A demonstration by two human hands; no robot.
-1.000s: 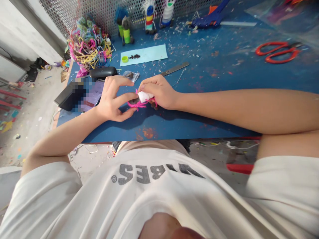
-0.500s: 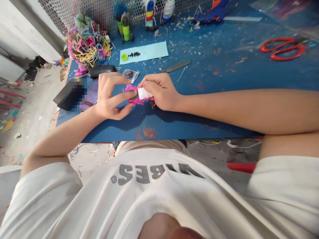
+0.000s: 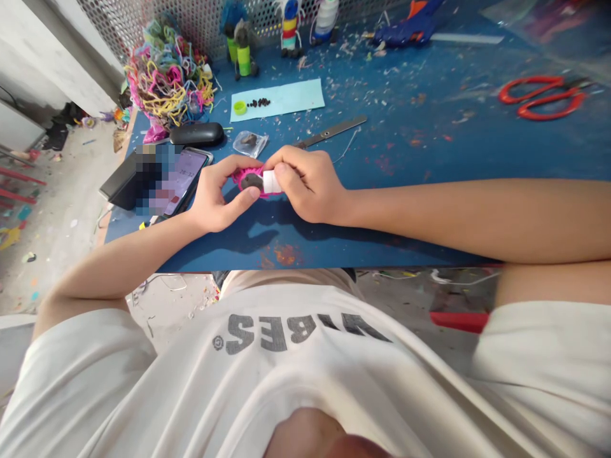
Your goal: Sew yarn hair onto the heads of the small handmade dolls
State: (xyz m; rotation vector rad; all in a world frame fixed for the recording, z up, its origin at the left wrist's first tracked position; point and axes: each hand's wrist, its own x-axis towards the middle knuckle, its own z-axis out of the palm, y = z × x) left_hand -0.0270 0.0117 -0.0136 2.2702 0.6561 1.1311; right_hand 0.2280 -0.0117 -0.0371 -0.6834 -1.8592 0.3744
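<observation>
Between my hands, above the blue table [image 3: 420, 140], is a small figure with a white body [image 3: 272, 182], a dark grey head [image 3: 251, 181] and pink yarn [image 3: 239, 174] around the head. My right hand [image 3: 312, 184] is closed around the white body. The thumb and fingers of my left hand [image 3: 217, 194] curve around the head end and press on its yarn and head. The far end of the figure is hidden in my right hand. Just beyond my hands lie a small clear bag [image 3: 251, 144] and a metal blade [image 3: 334, 131].
Left of my hands are a phone [image 3: 184, 181], a black case [image 3: 197, 134] and a yarn pile [image 3: 169, 79]. Ahead lies a light blue strip [image 3: 296, 97] with a green cap [image 3: 239, 107]. Finished-looking figures [image 3: 243, 57], a glue gun [image 3: 405, 28] and red scissors [image 3: 544, 97] are farther off.
The spread fingers of my left hand have closed in around the head end. My right hand has shifted slightly toward me, and more of the grey head shows.
</observation>
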